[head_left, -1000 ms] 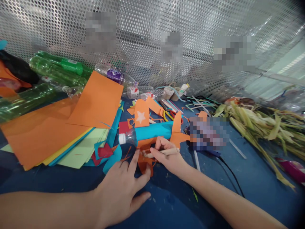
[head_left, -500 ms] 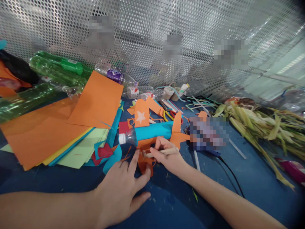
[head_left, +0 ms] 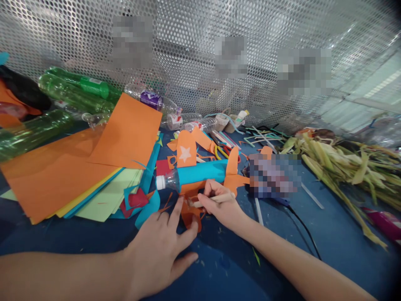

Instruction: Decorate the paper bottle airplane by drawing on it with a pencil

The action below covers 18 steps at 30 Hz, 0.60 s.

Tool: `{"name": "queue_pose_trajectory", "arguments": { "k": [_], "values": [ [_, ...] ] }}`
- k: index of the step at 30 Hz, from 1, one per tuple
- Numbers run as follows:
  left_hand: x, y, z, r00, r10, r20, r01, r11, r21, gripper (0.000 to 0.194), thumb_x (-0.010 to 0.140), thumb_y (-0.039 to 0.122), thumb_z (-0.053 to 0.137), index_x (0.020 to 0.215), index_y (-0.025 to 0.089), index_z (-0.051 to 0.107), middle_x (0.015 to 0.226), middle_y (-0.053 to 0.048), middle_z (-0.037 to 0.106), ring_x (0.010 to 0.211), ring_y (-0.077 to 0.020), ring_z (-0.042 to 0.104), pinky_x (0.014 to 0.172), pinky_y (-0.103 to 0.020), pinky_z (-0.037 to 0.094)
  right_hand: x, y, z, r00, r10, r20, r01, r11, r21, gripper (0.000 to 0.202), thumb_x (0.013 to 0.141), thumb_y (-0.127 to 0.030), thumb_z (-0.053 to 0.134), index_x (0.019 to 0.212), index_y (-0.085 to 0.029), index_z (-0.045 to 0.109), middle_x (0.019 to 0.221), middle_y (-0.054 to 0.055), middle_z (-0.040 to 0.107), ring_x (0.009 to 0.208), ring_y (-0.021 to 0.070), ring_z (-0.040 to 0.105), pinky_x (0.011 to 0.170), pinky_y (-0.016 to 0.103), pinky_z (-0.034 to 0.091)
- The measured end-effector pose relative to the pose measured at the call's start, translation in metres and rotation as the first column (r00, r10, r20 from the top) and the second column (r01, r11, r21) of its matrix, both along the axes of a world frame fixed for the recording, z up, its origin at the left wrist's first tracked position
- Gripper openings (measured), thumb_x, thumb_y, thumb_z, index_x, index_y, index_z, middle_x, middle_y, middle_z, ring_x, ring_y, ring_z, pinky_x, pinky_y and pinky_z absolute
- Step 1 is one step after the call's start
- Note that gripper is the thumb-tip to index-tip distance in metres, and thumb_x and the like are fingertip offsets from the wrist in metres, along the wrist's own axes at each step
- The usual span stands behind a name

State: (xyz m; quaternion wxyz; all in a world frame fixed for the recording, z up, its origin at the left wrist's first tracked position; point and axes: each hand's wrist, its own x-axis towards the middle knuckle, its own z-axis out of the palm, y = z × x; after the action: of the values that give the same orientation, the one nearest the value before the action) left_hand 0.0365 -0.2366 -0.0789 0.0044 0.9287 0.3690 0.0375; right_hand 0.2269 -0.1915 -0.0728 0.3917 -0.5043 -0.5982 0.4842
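Observation:
A plastic bottle wrapped in blue paper (head_left: 203, 170) lies on its side, with its white cap (head_left: 161, 182) to the left. Orange paper fins stick out at its right end. An upright orange paper wing (head_left: 187, 144) on the far side bears a white star. On the near side a second orange paper wing (head_left: 191, 220) lies low, partly hidden by my hands. My left hand (head_left: 159, 244) rests there with fingers spread, fingertips on this wing's edge. My right hand (head_left: 221, 205) grips a pale pen (head_left: 225, 198), its tip at the near wing.
Orange, yellow, blue and green paper sheets (head_left: 62, 167) are stacked at left. Green bottles (head_left: 75, 92) and clear bottles (head_left: 200, 124) lie along the perforated metal screen (head_left: 194, 25). Scissors (head_left: 224, 151), straws and a cable sit beyond and right. Dry corn husks (head_left: 332, 167) lie far right.

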Motion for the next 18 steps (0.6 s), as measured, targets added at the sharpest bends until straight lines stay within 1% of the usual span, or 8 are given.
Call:
{"name": "queue_pose_trajectory", "arguments": {
  "k": [5, 10, 14, 18],
  "values": [
    [0.0004, -0.0014, 0.0014, 1.0, 0.012, 0.008, -0.012, 1.0, 0.003, 0.044, 0.089, 0.053, 0.039, 0.126, 0.031, 0.051, 0.139, -0.021, 0.039, 0.085, -0.0289, 0.06, 0.071, -0.044, 0.045, 0.0005, 0.0011, -0.0003, 1.0, -0.005, 0.007, 0.005, 1.0, 0.015, 0.037, 0.076, -0.041, 0.063, 0.062, -0.022, 0.035, 0.052, -0.009, 0.036, 0.046, 0.0085, 0.055, 0.048, 0.021, 0.045],
    [0.0001, -0.0012, 0.0013, 1.0, 0.007, 0.007, -0.007, 1.0, -0.003, 0.044, 0.089, 0.053, 0.04, 0.126, 0.031, 0.051, 0.139, -0.022, 0.04, 0.087, -0.0303, 0.06, 0.071, -0.044, 0.045, 0.0001, 0.0012, -0.0008, 1.0, -0.007, -0.017, 0.007, 1.0, -0.021, 0.036, 0.077, -0.037, 0.062, 0.061, -0.021, 0.033, 0.053, -0.009, 0.035, 0.045, 0.0069, 0.052, 0.052, 0.022, 0.048],
    [0.0, -0.001, 0.0009, 1.0, 0.004, 0.009, -0.004, 1.0, -0.004, 0.044, 0.089, 0.053, 0.039, 0.126, 0.031, 0.051, 0.138, -0.023, 0.039, 0.086, -0.0305, 0.061, 0.07, -0.044, 0.045, 0.0004, 0.0002, -0.0009, 1.0, -0.017, 0.019, 0.016, 1.0, 0.018, 0.036, 0.077, -0.037, 0.062, 0.061, -0.021, 0.034, 0.055, -0.009, 0.035, 0.047, 0.0077, 0.054, 0.052, 0.022, 0.049],
    [0.0003, -0.0008, 0.0003, 1.0, 0.012, 0.016, -0.012, 1.0, -0.002, 0.044, 0.089, 0.053, 0.039, 0.125, 0.031, 0.051, 0.139, -0.022, 0.039, 0.085, -0.0295, 0.06, 0.071, -0.043, 0.044, 0.0023, -0.0003, -0.0026, 0.999, -0.012, 0.032, 0.012, 1.0, 0.017, 0.034, 0.078, -0.036, 0.061, 0.063, -0.021, 0.035, 0.056, -0.009, 0.035, 0.049, 0.0084, 0.056, 0.053, 0.022, 0.05]
  ]
}}
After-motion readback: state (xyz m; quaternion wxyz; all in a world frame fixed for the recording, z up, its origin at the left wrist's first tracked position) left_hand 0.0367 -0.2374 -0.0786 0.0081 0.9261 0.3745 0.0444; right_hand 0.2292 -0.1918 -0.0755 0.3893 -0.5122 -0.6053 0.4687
